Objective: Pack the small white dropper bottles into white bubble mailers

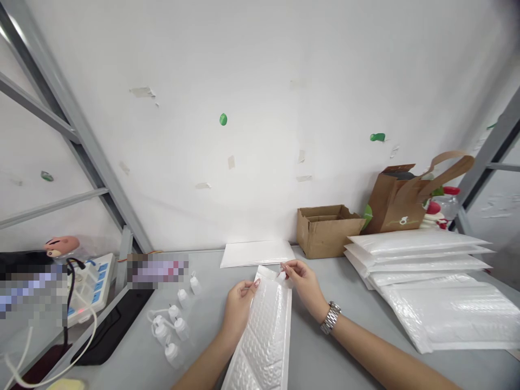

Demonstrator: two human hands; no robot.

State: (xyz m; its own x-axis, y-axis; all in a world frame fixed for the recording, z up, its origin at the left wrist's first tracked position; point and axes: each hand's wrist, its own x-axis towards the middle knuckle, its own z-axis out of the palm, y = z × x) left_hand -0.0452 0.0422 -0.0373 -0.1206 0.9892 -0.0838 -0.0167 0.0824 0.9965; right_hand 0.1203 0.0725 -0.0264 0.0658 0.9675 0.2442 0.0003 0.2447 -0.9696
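A white bubble mailer (268, 325) lies in front of me with its top end pointing away. My left hand (239, 303) is closed on the mailer's upper left edge, thumb on top. At the upper right corner of the mailer, my right hand (300, 279) pinches a small white-capped bottle (281, 277), partly hidden by the fingers and the mailer. More small clear bottles with white caps stand in a loose group to the left, among them one bottle (195, 284) at the back and another bottle (172, 354) nearer me.
Filled white mailers (422, 254) are stacked at right, with another mailer (459, 314) in front. Along the wall stand an open cardboard box (325, 238) and a brown paper bag (394, 206). A flat white sheet (255, 254) lies behind the hands. A power strip (97, 287) with cables is at left.
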